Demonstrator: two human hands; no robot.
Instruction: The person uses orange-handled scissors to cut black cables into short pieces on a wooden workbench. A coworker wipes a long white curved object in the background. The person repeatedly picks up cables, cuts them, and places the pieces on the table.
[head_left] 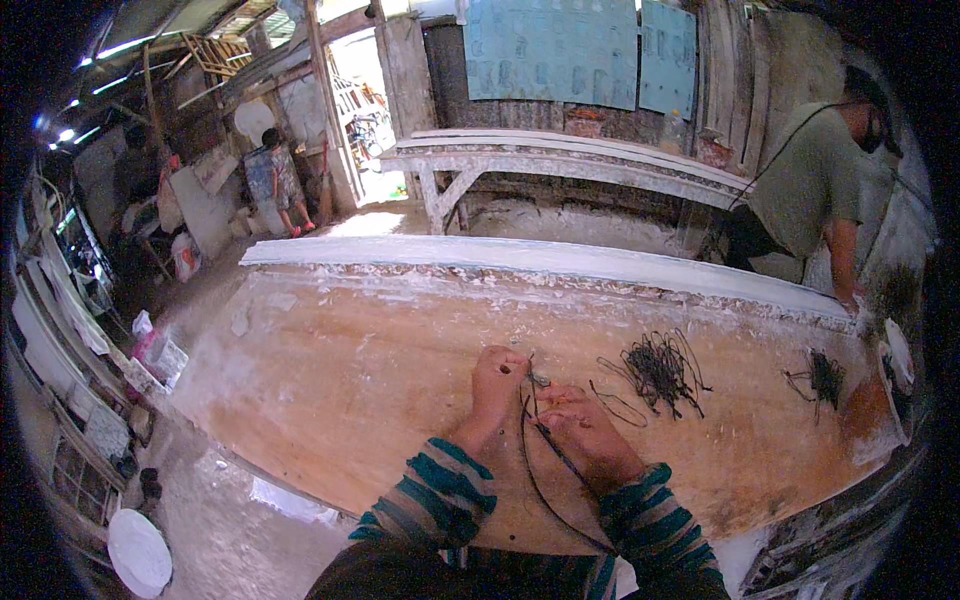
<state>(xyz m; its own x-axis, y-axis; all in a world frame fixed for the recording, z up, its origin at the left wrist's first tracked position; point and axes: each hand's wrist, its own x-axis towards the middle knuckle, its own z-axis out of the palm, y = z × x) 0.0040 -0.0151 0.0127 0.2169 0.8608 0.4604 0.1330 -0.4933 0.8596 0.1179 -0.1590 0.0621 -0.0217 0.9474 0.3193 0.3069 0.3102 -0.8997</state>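
Black wire point(535, 470) is pinched by both left hand point(495, 385) and right hand point(580, 425), fingers closed, at the workbench point(350, 380) near edge. Wire bundle point(660, 372) lies just right; smaller bundle point(825, 378) near right end. Nothing obstructs.

Daylight coming through doorway point(352, 110); white bench point(560, 160) standing against patched wall point(560, 50); dusty floor point(230, 530) lying below plaster-edged table point(330, 380).

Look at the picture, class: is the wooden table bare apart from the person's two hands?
No. Two heaps of dark wire, a larger heap and a smaller heap, lie on the wooden table to the right of the hands.
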